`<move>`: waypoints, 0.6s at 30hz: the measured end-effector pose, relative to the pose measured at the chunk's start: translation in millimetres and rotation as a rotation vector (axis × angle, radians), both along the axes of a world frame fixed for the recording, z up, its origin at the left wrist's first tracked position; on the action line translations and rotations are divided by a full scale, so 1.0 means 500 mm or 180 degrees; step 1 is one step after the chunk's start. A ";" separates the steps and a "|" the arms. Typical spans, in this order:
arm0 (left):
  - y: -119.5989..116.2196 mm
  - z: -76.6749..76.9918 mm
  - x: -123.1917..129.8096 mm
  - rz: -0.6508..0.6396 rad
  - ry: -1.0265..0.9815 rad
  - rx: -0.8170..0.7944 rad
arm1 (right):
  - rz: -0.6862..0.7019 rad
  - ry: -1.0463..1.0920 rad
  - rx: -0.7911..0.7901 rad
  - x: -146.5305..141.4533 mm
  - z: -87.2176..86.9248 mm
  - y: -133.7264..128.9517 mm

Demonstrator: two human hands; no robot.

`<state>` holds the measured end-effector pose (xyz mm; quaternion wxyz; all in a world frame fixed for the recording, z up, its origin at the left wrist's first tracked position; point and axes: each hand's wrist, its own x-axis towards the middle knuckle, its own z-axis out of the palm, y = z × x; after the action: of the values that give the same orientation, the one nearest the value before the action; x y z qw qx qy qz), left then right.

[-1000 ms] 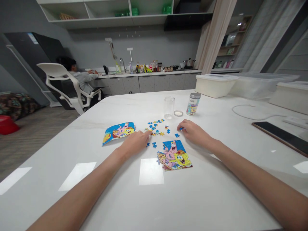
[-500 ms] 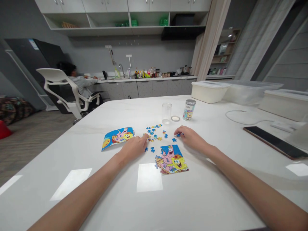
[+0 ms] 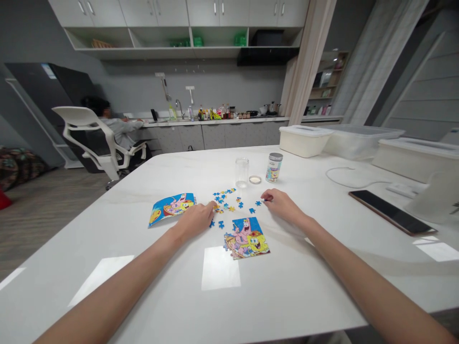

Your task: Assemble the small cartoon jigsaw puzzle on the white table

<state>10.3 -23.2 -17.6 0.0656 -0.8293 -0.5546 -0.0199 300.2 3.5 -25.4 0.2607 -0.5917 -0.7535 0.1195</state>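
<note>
A partly joined jigsaw puzzle [image 3: 247, 239] with a pink and a yellow cartoon figure lies on the white table, its left edge uneven. Loose puzzle pieces [image 3: 223, 196], mostly blue, are scattered beyond it. My left hand [image 3: 195, 220] rests palm down beside them, fingers curled together, the tips at the pile's left side; what they hold, if anything, is hidden. My right hand [image 3: 281, 204] has thumb and fingers pinched on a small blue piece, mostly covered. Another blue piece [image 3: 258, 203] lies just left of those fingertips. A curled picture sheet [image 3: 170, 208] lies left of my left hand.
Behind the pieces stand a clear jar [image 3: 242, 173], a ring-like lid [image 3: 255, 179] and a printed canister [image 3: 274, 168]. To the right are a phone [image 3: 390, 211], a cable [image 3: 337, 179] and storage boxes [image 3: 304, 142]. A person [image 3: 124, 131] sits by the far counter.
My right hand has drawn slightly away from a blue piece, which now shows fully beside its fingertips. My left hand stays by the pile. The view has tilted slightly up and shifted right.
</note>
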 end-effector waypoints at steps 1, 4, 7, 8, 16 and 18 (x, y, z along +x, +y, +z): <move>0.000 0.000 0.000 -0.0009 -0.0012 -0.0005 | 0.0077 0.0049 -0.0001 0.001 0.000 0.000; 0.001 0.000 -0.002 -0.0013 -0.0034 -0.0009 | 0.0277 0.0120 0.0090 -0.003 -0.004 -0.001; 0.003 -0.001 -0.005 -0.0018 -0.0050 -0.0014 | 0.0386 0.0113 0.0246 -0.007 -0.008 -0.005; 0.003 -0.002 -0.005 -0.0026 -0.0066 -0.0011 | 0.0394 0.0104 0.0319 -0.008 -0.008 -0.006; 0.000 -0.005 0.007 0.0045 -0.0125 0.0014 | 0.0719 -0.0553 0.0474 -0.075 0.023 0.019; 0.000 -0.006 0.007 0.0036 -0.0105 0.0003 | 0.0828 -0.0824 0.0300 -0.114 0.033 0.046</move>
<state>14.0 -23.1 -20.4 0.0570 -0.8257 -0.5602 -0.0335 243.4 26.4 -8.9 0.1713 -0.4868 -0.8556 0.0397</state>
